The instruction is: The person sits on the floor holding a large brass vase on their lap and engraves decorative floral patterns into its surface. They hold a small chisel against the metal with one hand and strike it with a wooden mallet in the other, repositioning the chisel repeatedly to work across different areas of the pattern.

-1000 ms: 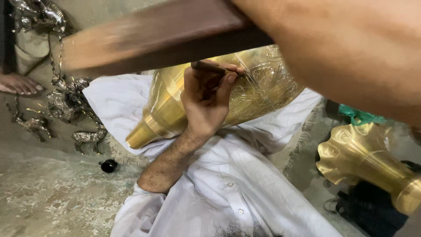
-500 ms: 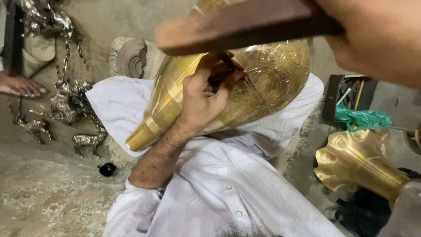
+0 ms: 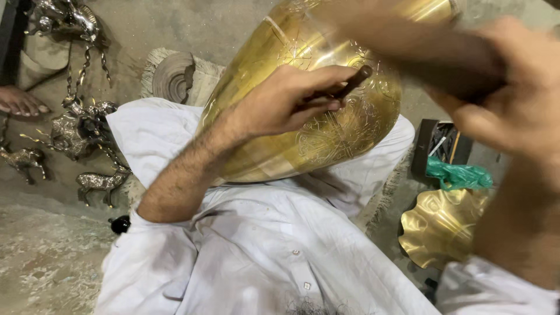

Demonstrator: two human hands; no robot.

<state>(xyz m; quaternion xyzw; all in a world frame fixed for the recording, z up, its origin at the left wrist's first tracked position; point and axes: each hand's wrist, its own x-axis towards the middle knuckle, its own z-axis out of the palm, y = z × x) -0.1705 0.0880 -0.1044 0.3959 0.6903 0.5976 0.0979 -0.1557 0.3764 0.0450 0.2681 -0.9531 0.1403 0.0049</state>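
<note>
Engraved brass vase [image 3: 326, 134], laid across the lap at centre.
Left hand [image 3: 291, 102] grip pinched a dark chisel [image 3: 344, 88] against it; right hand [image 3: 513, 99], at two o'clock, blurred, clasped a wooden mallet [image 3: 431, 55].

The big brass vase [image 3: 303, 116] fills the middle, lying across the white-clothed lap, with the left hand [image 3: 291, 102] on its belly and the blurred right hand [image 3: 513, 99] close above, so little room is left between them. Metal animal figures [image 3: 76, 128] crowd the floor on the left, and a fluted brass piece [image 3: 440, 224] and a dark box [image 3: 437, 146] block the right. Bare floor [image 3: 41, 256] lies open at lower left.
</note>
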